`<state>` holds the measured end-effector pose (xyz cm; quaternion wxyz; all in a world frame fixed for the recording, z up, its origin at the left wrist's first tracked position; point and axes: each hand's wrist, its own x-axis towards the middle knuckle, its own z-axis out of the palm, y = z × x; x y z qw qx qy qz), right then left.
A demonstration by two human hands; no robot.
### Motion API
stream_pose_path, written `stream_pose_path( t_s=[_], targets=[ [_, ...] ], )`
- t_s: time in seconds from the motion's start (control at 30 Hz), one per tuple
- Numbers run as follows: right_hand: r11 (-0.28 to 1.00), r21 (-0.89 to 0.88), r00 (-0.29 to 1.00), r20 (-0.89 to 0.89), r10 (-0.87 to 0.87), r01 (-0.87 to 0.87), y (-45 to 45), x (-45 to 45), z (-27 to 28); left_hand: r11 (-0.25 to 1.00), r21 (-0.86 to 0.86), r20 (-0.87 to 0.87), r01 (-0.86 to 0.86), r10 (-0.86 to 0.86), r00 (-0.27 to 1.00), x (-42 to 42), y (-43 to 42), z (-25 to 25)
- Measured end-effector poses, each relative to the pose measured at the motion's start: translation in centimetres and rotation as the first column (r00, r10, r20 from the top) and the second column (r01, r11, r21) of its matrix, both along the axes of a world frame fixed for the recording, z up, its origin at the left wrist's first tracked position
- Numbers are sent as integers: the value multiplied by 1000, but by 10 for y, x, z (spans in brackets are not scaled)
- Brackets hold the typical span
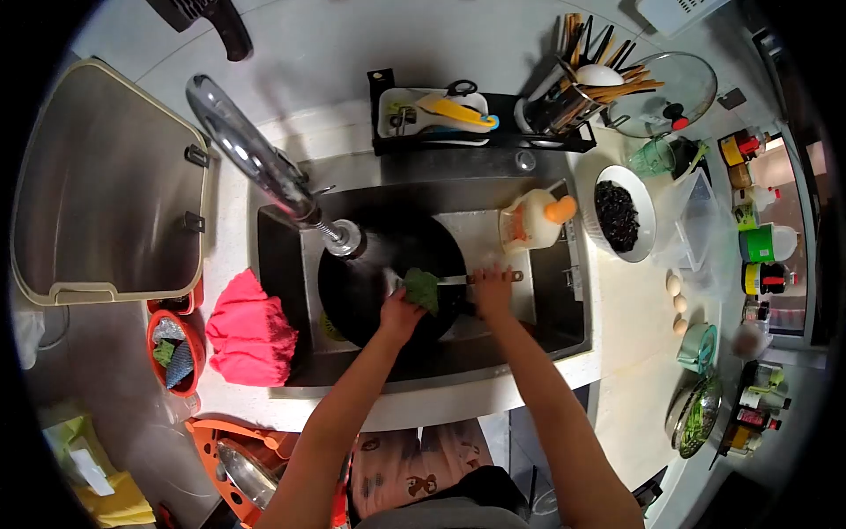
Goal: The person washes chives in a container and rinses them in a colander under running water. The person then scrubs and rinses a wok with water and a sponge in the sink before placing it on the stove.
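A large black wok (pixel 352 291) sits in the dark-rimmed sink (pixel 555 331), under the chrome faucet (pixel 256 163). My left hand (pixel 403 316) is over the wok, its fingers closed on a green scrubbing cloth (pixel 421 291). The cloth touches a flat metal utensil (pixel 454 280) that reaches right across the wok's edge. At that utensil's handle, near the wok's right rim, is my right hand (pixel 493 289), with its fingers wrapped round the handle. A bottle with an orange cap (pixel 529 222) stands in the sink's upper right.
A pink cloth (pixel 251 331) lies left of the sink. Behind it stands a black rack (pixel 502 141) with utensils. On the right counter are a bowl of dark food (pixel 619 214), eggs (pixel 679 303) and a bowl of greens (pixel 693 419).
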<state>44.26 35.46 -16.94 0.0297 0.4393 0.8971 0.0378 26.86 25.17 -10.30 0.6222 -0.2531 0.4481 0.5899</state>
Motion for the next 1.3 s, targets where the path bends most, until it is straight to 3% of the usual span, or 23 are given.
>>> stream_pose_path(
  t_s=[0.07, 0.1, 0.17, 0.2, 0.27, 0.33, 0.4, 0.47, 0.57, 0.67, 0.7, 0.8, 0.83, 0.93, 0.97, 1.07, 1.1, 1.2, 1.27, 1.3],
  targets=[
    [926, -344, 959, 276, -58, 155, 13, -7, 23, 999, 45, -36, -10, 11, 999, -19, -16, -19],
    [952, -291, 963, 268, -11, 92, 13, 2, 14, 999, 49, -59, -19, 22, 998, -27, -20, -20],
    [869, -452, 968, 227, -105, 201, 5, 11, 37, 997, 65, -143, -36, 45, 989, -40, -25, -29],
    [815, -525, 965, 210, -155, 245, 2, 12, 51, 999, 37, -281, -7, 17, 960, -43, -22, -33],
    [840, -492, 973, 124, -193, 230, -16, 22, 64, 999, -30, -537, 44, -53, 842, -47, -16, -38],
    [833, -479, 960, 110, -256, 277, -31, 32, 58, 892, 9, -787, 453, -273, 554, -53, -8, -60],
    [783, -493, 925, 170, -340, 378, -41, 40, 36, 681, -131, -958, 720, -273, 84, -48, 1, -89],
    [758, -528, 916, 113, -384, 383, -51, 35, 44, 506, -405, -897, 762, -58, -438, -33, 10, -113],
    [781, -495, 910, 50, -412, 381, -58, 41, 39, 434, -604, -743, 669, -2, -670, -31, 20, -112],
    [777, -488, 898, 32, -439, 397, -54, 51, 39, 618, -232, -965, 751, -244, -98, -50, 47, -165],
    [767, -499, 894, 35, -447, 403, -53, 56, 40, 557, -310, -946, 771, -262, -192, -48, 47, -164],
    [805, -443, 893, -18, -449, 395, -52, 67, 37, 295, -502, -853, 813, -11, -522, -20, 28, -140],
    [787, -454, 884, 1, -467, 417, -50, 67, 37, 265, -517, -847, 814, -20, -532, -21, 22, -114],
    [764, -462, 871, 42, -489, 451, -50, 66, 37, 425, -328, -926, 844, -319, -200, -37, 49, -138],
    [781, -443, 879, 39, -475, 441, -49, 66, 38, 556, -241, -948, 796, -309, -71, -43, 50, -175],
    [876, -339, 918, -76, -390, 344, -54, 71, 51, 576, -240, -971, 781, -137, -197, -28, 38, -153],
    [909, -287, 928, -131, -350, 302, -54, 72, 61, 569, -181, -983, 802, -104, -149, -29, 35, -139],
    [853, -477, 948, -112, -297, 211, -46, 72, 107, 688, -139, -962, 713, -264, 68, -54, 30, -163],
    [674, -684, 925, 4, -379, 279, -32, 74, 113, 942, -69, -772, 328, -259, 580, -60, 39, -167],
    [557, -771, 910, 69, -409, 309, -28, 74, 114, 955, -78, -773, 285, -239, 588, -60, 37, -159]
  ],
)
